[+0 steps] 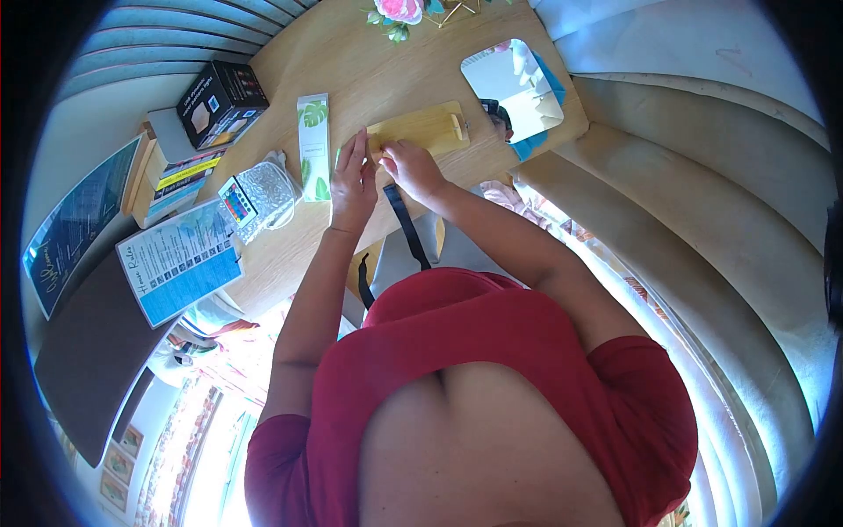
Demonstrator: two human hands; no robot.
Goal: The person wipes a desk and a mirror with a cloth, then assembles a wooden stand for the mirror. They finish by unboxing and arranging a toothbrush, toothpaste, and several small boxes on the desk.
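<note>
A flat pale wooden board (426, 130) lies lengthwise on the table, with a small upright piece at its right end. My left hand (353, 184) is at the board's left end, its fingers pressed together along that edge and seeming to grip it. Close beside it, my right hand (414, 171) has its thumb and fingers pinched at the board's near left corner. Whatever the right fingertips pinch is too small or hidden to make out. Left of my left hand lies a slim white box with a green leaf print (313, 145).
The wooden table (369, 53) carries a bubble-wrapped packet (263, 198), a black box (219, 104), stacked books (186, 180) and a printed house-rules sheet (180, 259) on the left. A mirror (518, 83) lies at right, near a pink flower (399, 10). A cushioned bench (667, 158) runs alongside.
</note>
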